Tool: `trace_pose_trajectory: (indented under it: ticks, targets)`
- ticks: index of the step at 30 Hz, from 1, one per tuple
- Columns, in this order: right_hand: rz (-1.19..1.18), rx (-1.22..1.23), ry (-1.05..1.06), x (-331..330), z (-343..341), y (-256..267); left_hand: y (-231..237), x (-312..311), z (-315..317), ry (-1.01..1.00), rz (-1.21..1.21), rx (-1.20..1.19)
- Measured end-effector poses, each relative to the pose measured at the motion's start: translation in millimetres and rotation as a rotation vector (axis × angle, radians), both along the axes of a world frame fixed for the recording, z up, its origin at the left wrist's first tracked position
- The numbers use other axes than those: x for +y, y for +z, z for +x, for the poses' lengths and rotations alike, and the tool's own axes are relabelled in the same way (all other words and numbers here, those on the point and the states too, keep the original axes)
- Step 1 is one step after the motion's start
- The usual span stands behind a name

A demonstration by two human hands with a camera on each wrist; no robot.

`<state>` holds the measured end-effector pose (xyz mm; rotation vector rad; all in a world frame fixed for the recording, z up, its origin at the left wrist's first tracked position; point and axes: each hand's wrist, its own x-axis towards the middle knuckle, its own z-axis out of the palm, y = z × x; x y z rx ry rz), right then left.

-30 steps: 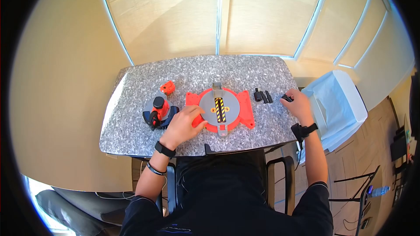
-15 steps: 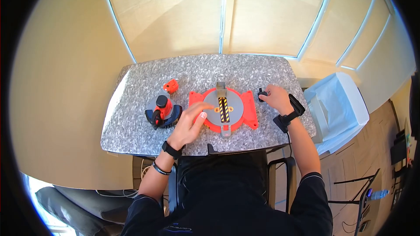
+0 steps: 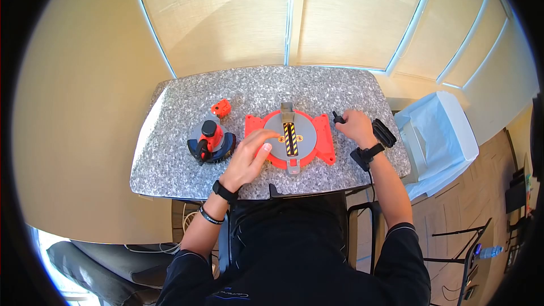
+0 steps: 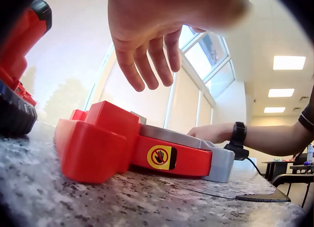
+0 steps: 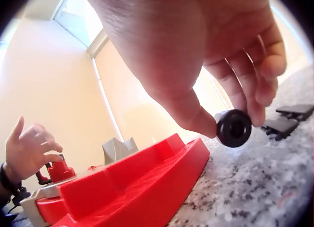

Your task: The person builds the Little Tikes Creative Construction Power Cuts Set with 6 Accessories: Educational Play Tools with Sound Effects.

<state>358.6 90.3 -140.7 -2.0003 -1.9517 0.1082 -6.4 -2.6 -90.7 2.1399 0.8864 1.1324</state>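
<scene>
My right hand (image 3: 358, 127) pinches a small black cylindrical part (image 5: 234, 128) between thumb and fingertips, close over the tabletop to the right of the toy saw base. That base has red sides (image 3: 324, 139), a grey round turntable (image 3: 306, 136) and a yellow-and-black striped slot. Above its left side, my left hand (image 3: 249, 157) hovers with loosely bent fingers, holding nothing. A toy saw head (image 3: 211, 136) with a red body and dark guard stands left of that hand. Flat black pieces (image 5: 294, 111) lie beyond the pinched part; in the head view the right hand hides them.
Behind the saw head sits a small red block-like part (image 3: 221, 107). Everything stands on a speckled grey table (image 3: 170, 178). A bin with a pale blue liner (image 3: 439, 136) is off the table's right side, and a cable hangs from the right wrist.
My right hand has moved left from a small black piece to the black cylindrical part and now pinches it. My left hand has shifted slightly right over the base, fingers reaching farther over the turntable.
</scene>
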Motion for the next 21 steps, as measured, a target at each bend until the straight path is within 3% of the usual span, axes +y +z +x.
trace_pose_trajectory:
  ticks: [9,14,21]
  targets:
    - [0.075,0.273,0.049,-35.3,-16.5,29.3,-6.5,-0.9,9.2,0.045,-0.075,0.165]
    - [0.156,0.402,0.108,-66.1,-33.2,40.8,-18.4,2.4,10.2,0.06,0.087,0.279]
    - [0.133,0.471,0.177,-99.5,-59.2,63.9,-30.2,2.7,8.1,0.083,0.083,0.38]
